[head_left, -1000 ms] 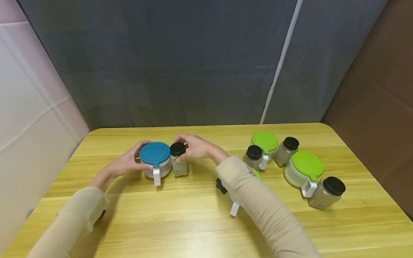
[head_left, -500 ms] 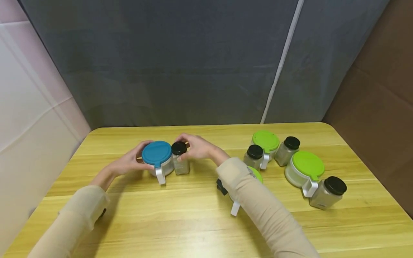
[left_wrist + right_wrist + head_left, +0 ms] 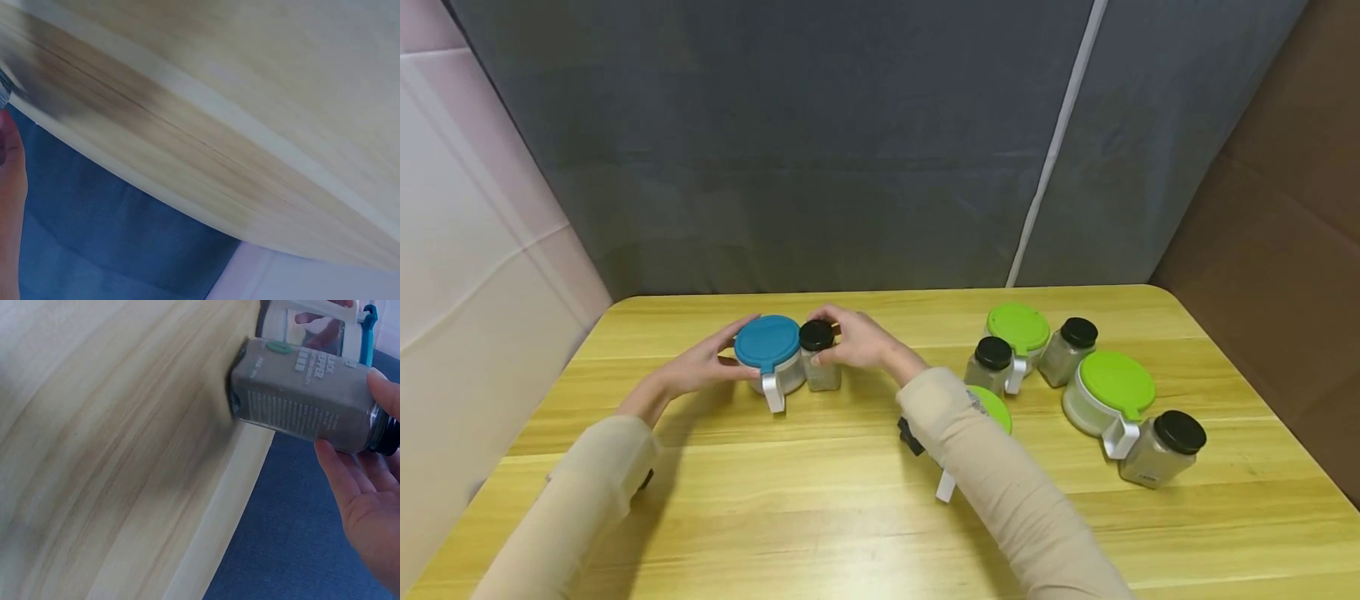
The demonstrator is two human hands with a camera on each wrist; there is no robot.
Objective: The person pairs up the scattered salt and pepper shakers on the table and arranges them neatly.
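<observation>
My left hand (image 3: 700, 365) is curved round the blue-lidded jar (image 3: 769, 354). Its thumb is at the front and a finger is at the back, so it is about as wide as the jar and has hold of it. My right hand (image 3: 865, 340) pinches the pepper bottle (image 3: 823, 372) up near its black cap (image 3: 817, 335). The jar and the bottle are side by side, left of the middle and toward the back of the table (image 3: 850, 517). They look like they touch, but from over here I can't be sure. I can't tell if their bottoms rest on the table, either.

To do this well, I think both hands should go slowly and together. If one pushes harder, things could bump or tip. The bottle is tall and thin and I have it only near the top, so I guess it would tip first. A soft, even squeeze seems best, with both things straight up. The white handle (image 3: 773, 392) points to the front, and that looks like a good way for it to be. The right sleeve (image 3: 1000, 483) hides part of a green-lidded jar (image 3: 994, 408), so that arm should go high if it moves.
</observation>
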